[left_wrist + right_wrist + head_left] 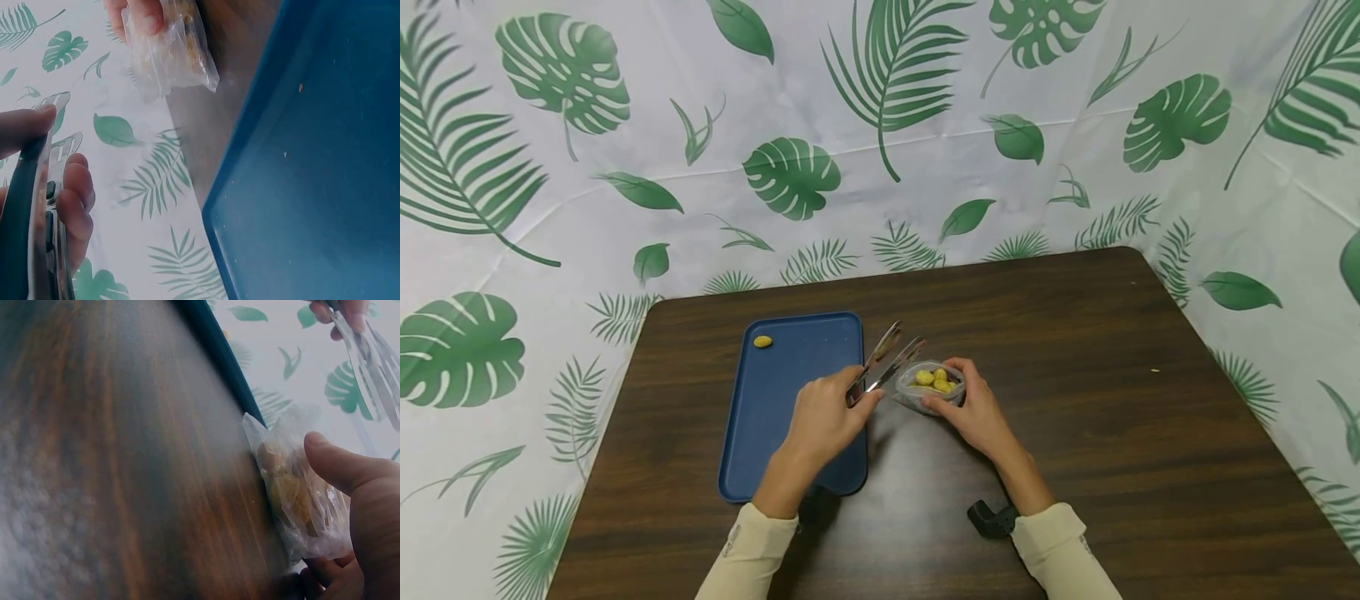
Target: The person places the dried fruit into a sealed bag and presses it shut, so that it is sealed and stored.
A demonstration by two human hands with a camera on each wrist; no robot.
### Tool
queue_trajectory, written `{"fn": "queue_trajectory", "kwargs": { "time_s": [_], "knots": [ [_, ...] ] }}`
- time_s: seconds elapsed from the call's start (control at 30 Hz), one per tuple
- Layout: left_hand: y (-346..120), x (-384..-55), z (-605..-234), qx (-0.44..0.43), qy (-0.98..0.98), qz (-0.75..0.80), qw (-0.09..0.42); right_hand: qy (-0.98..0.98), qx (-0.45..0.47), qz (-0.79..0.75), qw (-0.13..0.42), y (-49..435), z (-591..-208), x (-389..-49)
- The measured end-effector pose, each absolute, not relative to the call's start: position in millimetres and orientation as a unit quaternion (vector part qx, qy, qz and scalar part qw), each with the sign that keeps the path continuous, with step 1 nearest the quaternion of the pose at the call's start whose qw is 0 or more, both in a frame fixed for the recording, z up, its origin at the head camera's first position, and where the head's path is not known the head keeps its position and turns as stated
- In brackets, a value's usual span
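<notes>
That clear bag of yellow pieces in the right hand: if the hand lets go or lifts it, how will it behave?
The bag is thin, crinkled film, so it will probably sag and fold rather than stand. With only a few yellow pieces inside it likely weighs little. The right hand cups it open; released, the mouth may well collapse.

My left wrist view crops the tongs [37,212] at the bottom edge and the plastic bag [172,53] at the top; the bag's yellow pieces blur together.
</notes>
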State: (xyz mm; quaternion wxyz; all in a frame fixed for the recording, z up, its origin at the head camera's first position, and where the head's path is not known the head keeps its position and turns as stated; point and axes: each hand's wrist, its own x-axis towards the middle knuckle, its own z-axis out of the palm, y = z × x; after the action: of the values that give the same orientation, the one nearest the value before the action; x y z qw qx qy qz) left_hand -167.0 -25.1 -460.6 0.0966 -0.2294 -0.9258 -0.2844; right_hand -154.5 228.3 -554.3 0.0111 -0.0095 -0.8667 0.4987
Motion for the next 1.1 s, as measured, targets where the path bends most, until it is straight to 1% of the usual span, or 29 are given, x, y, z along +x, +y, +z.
{"fn": "queue_trajectory", "kwargs": {
  "time_s": [0.27,0.47,0.7,0.9,1.1],
  "knots": [
    [-31,-168,-460,-0.219,-0.927,-0.284,0.106,-0.867,-0.014,0.499,0.006,228,-553,-153],
    [-39,-170,-461,-0.195,-0.934,-0.277,0.112,-0.866,-0.011,0.500,0.004,229,-553,-153],
    [-50,-171,-461,-0.159,-0.939,-0.283,0.109,-0.866,-0.017,0.499,0.006,227,-552,-153],
    [-57,-172,-461,-0.144,-0.939,-0.289,0.115,-0.865,-0.022,0.502,0.004,227,-552,-153],
    [-65,-173,-461,-0.126,-0.942,-0.291,0.111,-0.869,-0.020,0.495,0.003,228,-552,-154]
  ]
}}
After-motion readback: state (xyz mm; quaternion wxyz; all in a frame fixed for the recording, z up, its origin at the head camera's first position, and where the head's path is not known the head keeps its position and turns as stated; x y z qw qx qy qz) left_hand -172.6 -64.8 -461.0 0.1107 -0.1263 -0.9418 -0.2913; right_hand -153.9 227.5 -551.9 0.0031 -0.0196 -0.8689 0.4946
